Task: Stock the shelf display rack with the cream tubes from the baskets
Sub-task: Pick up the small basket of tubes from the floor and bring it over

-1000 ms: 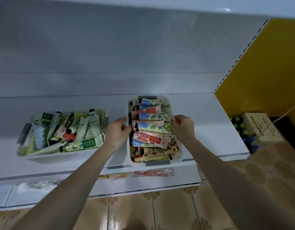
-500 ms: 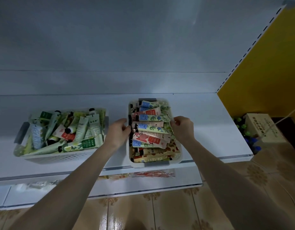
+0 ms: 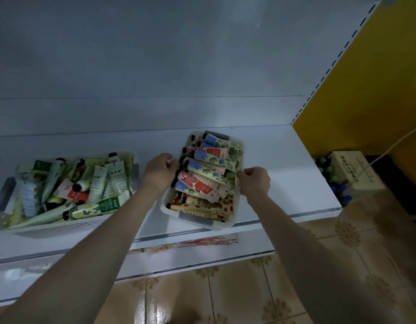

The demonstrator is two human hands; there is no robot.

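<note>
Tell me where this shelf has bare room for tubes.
Bare shelf lies right of the right basket, toward the yellow wall, and behind the left basket. The gap between them is narrow, with the left hand in it.

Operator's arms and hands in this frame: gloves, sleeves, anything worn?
Nothing worn that shows: left hand and right hand are bare, no gloves, no rings visible; left forearm and right forearm are bare to the frame edge, no sleeve, watch or band in view. Dim light hides fine marks.
</note>
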